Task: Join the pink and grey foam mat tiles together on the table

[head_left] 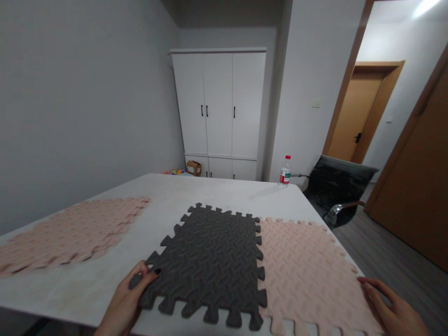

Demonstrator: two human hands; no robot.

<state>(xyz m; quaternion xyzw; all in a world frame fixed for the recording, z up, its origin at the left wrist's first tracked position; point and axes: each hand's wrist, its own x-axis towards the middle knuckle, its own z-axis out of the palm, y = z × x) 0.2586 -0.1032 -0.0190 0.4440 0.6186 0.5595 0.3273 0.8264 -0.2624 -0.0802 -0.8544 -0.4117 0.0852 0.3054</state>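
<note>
A dark grey foam mat tile (217, 256) with jigsaw edges and a raised pattern lies in front of me. My left hand (131, 291) grips its near left edge, thumb on top and the other fingers partly hidden. Along its right side, its tabs lie against or over the edge of a pink foam mat tile (308, 270); I cannot tell whether they interlock. My right hand (392, 303) is at the right edge of that pink tile, fingertips curled against it. Farther left lies another pink foam tile (77, 228), apart from both hands.
The white table (168, 189) carries a red-capped water bottle (285, 172) at its far right corner. A black chair (341, 186) stands beyond the right edge. Behind are a white cabinet (219, 102) and a cardboard box (193, 168). A wall (80, 93) runs along the left.
</note>
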